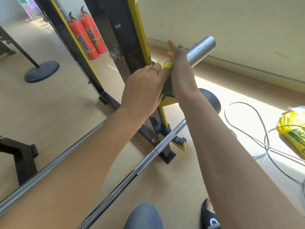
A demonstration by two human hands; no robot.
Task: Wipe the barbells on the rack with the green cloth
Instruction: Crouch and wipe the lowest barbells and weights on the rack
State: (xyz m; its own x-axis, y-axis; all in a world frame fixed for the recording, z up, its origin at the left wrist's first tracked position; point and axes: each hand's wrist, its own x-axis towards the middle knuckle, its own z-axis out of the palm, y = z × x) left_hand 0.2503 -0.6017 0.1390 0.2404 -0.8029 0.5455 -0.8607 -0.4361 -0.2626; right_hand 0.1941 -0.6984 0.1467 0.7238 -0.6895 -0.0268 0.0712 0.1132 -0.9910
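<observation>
- The rack (132,52) is the big black-and-yellow frame right in front of you, and the upper barbell (200,47) sits across it with its fat silver sleeve poking out to the right toward the wall. That's the bar you're on.
- A second, lower barbell (158,147) rests near the rack's foot, knurled grip showing. I'd say it's next in line, so don't skip it.
- Your right hand (177,54) lies over the upper bar just inboard of the sleeve. Its fingers point away from you and look fairly straight, but honestly I can't tell if they're curled under the bar.
- Your left hand (145,86) is closed around the green cloth (167,89), pressing it against the rack upright just below the bar.
- To do this well, I'd wrap the cloth fully round the steel and slide along its length, twisting as you go, so the underside gets cleaned too.
- Most of the cloth is buried between your hands; only a dark green sliver shows.
- The bar's collar and where it meets the rack hook are hidden behind your wrists, and its left end runs out of sight under your forearm.
</observation>
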